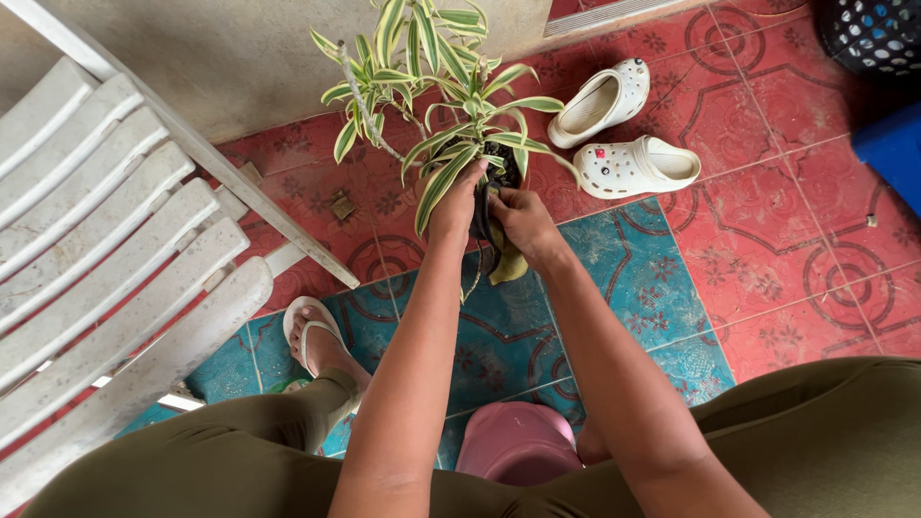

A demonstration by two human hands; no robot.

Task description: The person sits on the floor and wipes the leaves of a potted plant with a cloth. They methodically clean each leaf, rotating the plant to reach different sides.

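Gripping the dark pot [501, 173], both hands are curling their fingers [499, 200] around its rim. The left hand [455, 209] and right hand [523, 223] are clamping it together; a striped-leaf plant [432, 67] is growing in it

The floor [767, 240] was glazed patterned tile with a dull sheen, the chair [115, 269] at nine o'clock worn matt white plastic, the clogs [624, 134] at one o'clock smooth matt foam-like plastic, the plant leaves [432, 86] glossy.

Red and teal patterned floor tiles [767, 240], white clogs [614, 134], white slatted chair [106, 278], pink stool [518, 441]
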